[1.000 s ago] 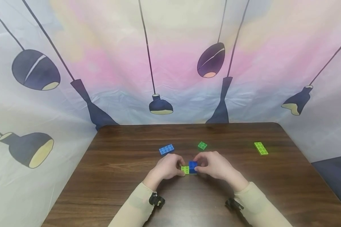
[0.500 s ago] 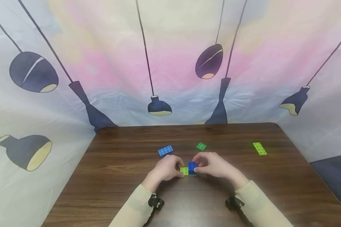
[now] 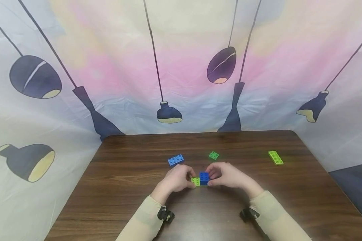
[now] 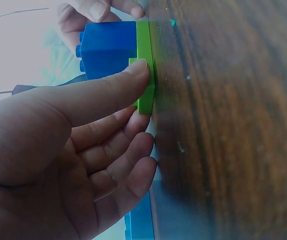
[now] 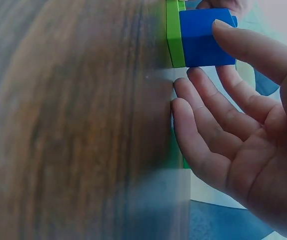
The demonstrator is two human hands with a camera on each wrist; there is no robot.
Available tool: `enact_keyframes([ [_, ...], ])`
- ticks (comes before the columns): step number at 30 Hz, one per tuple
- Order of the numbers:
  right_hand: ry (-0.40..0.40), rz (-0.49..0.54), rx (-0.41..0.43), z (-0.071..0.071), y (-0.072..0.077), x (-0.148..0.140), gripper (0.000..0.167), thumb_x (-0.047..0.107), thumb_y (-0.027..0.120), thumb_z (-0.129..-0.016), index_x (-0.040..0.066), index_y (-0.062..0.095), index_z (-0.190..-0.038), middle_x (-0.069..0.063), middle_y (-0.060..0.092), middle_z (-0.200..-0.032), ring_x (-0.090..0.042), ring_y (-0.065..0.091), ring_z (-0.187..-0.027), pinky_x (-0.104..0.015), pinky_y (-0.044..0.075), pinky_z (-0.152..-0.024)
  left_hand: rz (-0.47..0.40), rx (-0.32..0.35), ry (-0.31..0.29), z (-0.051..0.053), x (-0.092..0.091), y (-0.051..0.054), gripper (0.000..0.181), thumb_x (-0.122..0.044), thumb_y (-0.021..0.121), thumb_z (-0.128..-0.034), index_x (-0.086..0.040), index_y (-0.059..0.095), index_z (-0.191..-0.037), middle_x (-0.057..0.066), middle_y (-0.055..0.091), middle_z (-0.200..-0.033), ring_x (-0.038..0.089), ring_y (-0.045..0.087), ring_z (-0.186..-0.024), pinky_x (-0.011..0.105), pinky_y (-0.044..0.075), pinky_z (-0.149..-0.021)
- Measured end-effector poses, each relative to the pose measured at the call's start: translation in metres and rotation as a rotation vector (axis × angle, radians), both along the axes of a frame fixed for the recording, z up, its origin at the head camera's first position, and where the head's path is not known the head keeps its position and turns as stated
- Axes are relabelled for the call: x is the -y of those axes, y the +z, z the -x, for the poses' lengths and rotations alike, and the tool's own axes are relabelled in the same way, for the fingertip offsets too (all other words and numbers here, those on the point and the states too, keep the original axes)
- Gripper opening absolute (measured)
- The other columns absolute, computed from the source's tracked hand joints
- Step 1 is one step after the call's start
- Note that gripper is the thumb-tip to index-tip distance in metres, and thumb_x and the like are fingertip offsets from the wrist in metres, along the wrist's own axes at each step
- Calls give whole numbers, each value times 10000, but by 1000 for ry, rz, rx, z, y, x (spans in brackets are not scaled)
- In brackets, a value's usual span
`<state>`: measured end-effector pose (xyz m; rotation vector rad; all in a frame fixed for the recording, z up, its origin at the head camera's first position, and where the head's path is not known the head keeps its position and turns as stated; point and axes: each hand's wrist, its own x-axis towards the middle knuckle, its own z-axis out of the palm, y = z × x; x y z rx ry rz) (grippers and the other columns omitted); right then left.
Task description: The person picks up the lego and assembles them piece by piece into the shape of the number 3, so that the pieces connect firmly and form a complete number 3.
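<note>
In the head view, a lime-green flat building brick (image 3: 195, 181) lies in the middle of the table, with a taller dark blue brick (image 3: 204, 178) standing on its right half. My left hand (image 3: 178, 178) pinches the lime-green brick's left end, its thumb on the near edge. Beside the blue brick is my right hand (image 3: 230, 175), its fingers loosely bent. In the right wrist view, the thumb (image 5: 253, 42) overlaps the blue brick's side face and the fingertips lie just past its far edge. Whether they touch it is unclear.
Behind the left hand lies a lighter blue eight-stud brick (image 3: 176, 160). A small green brick (image 3: 214, 155) sits farther back, and another lime-green brick (image 3: 276, 158) is at the right. The brown wooden table (image 3: 132, 207) ends against a printed curtain (image 3: 193, 83).
My right hand has shifted slightly right, and its thumb no longer covers the blue brick's near corner. The left hand keeps its pinch. The whole head view has shifted slightly.
</note>
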<state>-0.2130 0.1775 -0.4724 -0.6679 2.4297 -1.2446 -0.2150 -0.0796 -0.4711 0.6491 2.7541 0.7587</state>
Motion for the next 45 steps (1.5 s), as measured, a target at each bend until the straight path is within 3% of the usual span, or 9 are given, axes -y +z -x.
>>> enact_keyframes([
  [13,-3,-19,-22,0,-2,3,367,194,907,-881,76,700,-1160,-27,752,-1082,-204,739,-1005,-435,609,-895,-12,3,5,-1,2,0,277,-221,965,-799,-152,780,-993,-91,672,-870,77,580,-765,312,505,-734],
  [30,-21,-24,-31,-1,-5,4,337,178,903,-881,80,685,-1120,-16,753,-1045,-179,739,-964,-399,614,-858,-54,10,-24,2,4,3,285,-206,975,-774,-138,782,-974,-68,696,-874,85,587,-750,322,511,-726],
  [38,-13,-20,-26,-2,-4,3,331,186,901,-885,88,682,-1113,-20,756,-1059,-183,740,-977,-421,612,-874,-138,94,-69,6,10,3,264,-196,951,-817,-108,797,-1014,-39,720,-897,109,609,-780,323,529,-733],
  [45,-11,-8,-27,-3,-3,3,320,176,899,-885,91,677,-1101,-27,760,-1063,-196,744,-984,-431,612,-879,-192,135,-109,9,17,5,253,-221,912,-865,-104,810,-1065,-83,721,-889,116,629,-757,303,530,-677],
])
